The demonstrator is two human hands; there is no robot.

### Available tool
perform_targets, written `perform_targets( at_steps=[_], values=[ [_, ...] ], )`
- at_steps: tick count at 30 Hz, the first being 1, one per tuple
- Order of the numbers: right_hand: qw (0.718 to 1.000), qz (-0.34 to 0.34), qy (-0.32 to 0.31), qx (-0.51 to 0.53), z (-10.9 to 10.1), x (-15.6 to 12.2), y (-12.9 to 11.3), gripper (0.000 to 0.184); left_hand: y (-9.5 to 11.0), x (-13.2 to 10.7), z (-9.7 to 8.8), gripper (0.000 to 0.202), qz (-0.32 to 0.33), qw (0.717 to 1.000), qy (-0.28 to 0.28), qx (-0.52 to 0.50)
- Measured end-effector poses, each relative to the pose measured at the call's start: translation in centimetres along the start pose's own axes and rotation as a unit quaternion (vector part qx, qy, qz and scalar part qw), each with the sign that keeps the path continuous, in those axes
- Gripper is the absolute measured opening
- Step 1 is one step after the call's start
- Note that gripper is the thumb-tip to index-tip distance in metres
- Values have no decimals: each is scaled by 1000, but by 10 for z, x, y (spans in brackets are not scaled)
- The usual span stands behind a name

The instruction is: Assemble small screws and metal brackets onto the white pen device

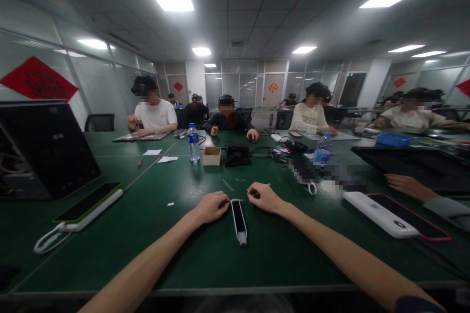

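A slim device with a dark face and a pale rim (239, 220) lies lengthwise on the green table (205, 259), between my two hands. At its far left corner, my left hand (213, 206) rests on the table with the fingers curled in and a ring on one finger. My right hand (265, 197) is just off the device's far right corner, its fingers curled into a loose fist. A short thin line shows at the device's far end, between the hands. Whatever either hand holds, if anything, is hidden by the fingers.
A green-edged phone (90, 201) and a white bar with a looped strap (97, 210) lie left, near a black panel (47, 149). Ahead stand a water bottle (193, 143) and small box (212, 156). A white power bank (380, 215) and another person's hand (409, 187) are right.
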State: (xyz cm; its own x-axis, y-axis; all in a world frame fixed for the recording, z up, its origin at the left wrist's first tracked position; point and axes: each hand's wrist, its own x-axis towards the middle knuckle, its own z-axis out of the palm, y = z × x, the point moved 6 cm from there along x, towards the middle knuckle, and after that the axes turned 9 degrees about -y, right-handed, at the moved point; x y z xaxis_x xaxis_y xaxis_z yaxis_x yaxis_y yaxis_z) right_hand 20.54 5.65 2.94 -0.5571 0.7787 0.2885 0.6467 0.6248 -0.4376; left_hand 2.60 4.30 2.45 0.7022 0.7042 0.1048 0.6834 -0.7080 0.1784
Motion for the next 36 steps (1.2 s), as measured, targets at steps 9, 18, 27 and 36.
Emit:
perform_targets(
  at_steps=[9, 18, 27, 36],
  values=[
    [997, 21, -22, 73, 8, -2, -10, 10, 0, 0, 1, 15, 3, 1000, 2, -3],
    [994, 22, -35, 103, 12, -3, -5, 13, -3, 0, 3, 16, 8, 1000, 12, -10],
    [990, 19, -48, 128, 15, -2, -1, 17, 0, -1, 1, 17, 0, 1000, -1, -14],
    [994, 5, -34, 108, 16, 1, -6, 14, 1, -2, -1, 18, -7, 1000, -8, -14]
  ],
)
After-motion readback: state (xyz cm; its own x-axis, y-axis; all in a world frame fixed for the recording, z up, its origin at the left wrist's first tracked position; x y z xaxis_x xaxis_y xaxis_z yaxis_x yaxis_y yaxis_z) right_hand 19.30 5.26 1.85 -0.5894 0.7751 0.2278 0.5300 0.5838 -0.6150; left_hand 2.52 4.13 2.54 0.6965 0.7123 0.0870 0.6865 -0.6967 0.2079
